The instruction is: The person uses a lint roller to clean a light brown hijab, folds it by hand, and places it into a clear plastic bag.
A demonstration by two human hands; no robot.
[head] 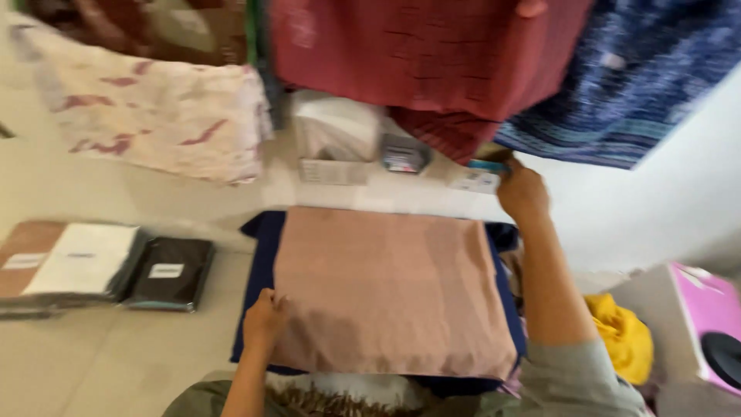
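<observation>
A folded dusty-pink cloth (390, 286) lies flat on a dark blue mat (258, 255) on the floor in front of me. My left hand (265, 315) rests on the cloth's near left edge, fingers bent over it. My right hand (521, 189) reaches far ahead past the cloth's right corner and closes on a small dark and teal object (488, 161) by a white packet (475, 182); motion blur hides what the object is.
Packaged folded garments, brown (23, 262), white (81, 259) and black (170, 272), lie at left. A white box (333, 139) stands ahead. Red (417, 54), blue patterned (641, 77) and pale floral (154, 108) fabrics hang above. A yellow cloth (621, 336) and a pink box (706, 316) sit at right.
</observation>
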